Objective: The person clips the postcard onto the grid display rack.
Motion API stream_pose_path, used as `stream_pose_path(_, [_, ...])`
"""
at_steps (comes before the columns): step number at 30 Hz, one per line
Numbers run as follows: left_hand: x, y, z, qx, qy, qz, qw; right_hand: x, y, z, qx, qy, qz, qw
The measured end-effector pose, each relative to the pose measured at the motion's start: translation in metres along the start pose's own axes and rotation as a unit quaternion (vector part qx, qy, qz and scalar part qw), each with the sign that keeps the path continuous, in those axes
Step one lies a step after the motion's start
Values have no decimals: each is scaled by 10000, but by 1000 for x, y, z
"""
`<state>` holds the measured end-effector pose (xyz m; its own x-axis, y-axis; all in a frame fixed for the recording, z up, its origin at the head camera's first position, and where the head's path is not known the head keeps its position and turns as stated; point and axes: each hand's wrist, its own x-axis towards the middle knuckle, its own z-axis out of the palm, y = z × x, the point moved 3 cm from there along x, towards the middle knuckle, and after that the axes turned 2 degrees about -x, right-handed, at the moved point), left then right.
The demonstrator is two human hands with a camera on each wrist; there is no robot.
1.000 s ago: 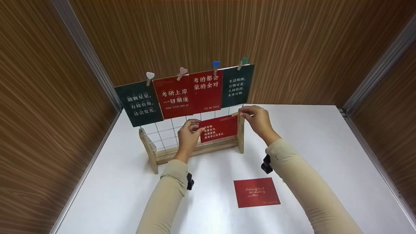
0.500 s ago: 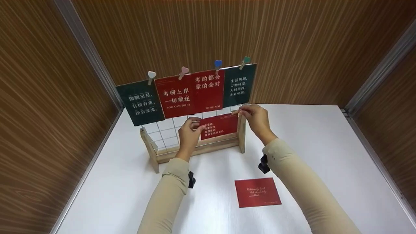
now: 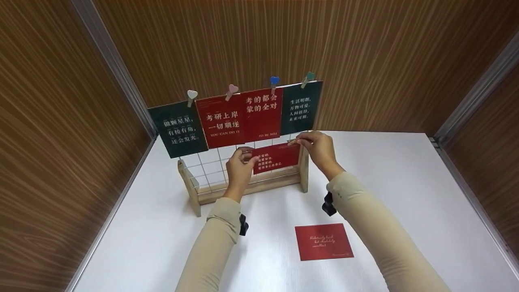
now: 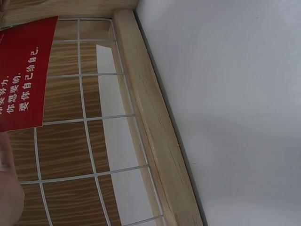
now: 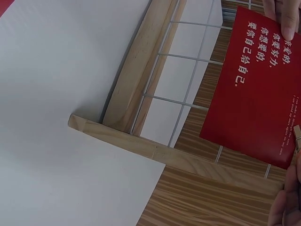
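My left hand (image 3: 240, 170) pinches the left edge of a red card (image 3: 279, 157) with white writing, between thumb and fingers. The card lies against the lower wire grid of a wooden-framed rack (image 3: 269, 185), near its right post. At the card's upper right corner, my right hand (image 3: 322, 152) pinches a small wooden clothespin (image 3: 292, 142). In the right wrist view the clothespin (image 5: 297, 134) overlaps the card's edge; whether its jaws grip the wire is hidden. The left wrist view shows the card (image 4: 28, 84) in front of the grid, with part of my left hand (image 4: 8, 195) below.
Along the rack's top hang several green and red cards, such as a green one (image 3: 178, 134), under heart-topped clothespins like the blue one (image 3: 274, 81). Another red card (image 3: 324, 242) lies flat on the white table (image 3: 385, 182). Wood-grain walls (image 3: 365, 61) enclose the table.
The red card has risen slightly against the grid, both hands moving with it. Its left edge and the clothespin stay pinched. The whole view has shifted a little.
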<state>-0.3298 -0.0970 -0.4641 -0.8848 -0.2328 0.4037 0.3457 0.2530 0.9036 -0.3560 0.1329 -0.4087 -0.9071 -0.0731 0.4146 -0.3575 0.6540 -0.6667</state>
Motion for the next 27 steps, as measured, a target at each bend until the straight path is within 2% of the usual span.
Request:
stream_pose_path(16, [-2, 3, 1, -120, 13, 234, 9997, 2, -4, 2, -284, -33, -220, 9994])
stream_pose_path(24, [-2, 0, 1, -33, 98, 114, 9999, -2, -2, 2, -7, -137, 70, 9999])
stream_pose_path(27, [-3, -2, 1, -66, 130, 75, 9999, -4, 0, 3, -11, -62, 52, 10000])
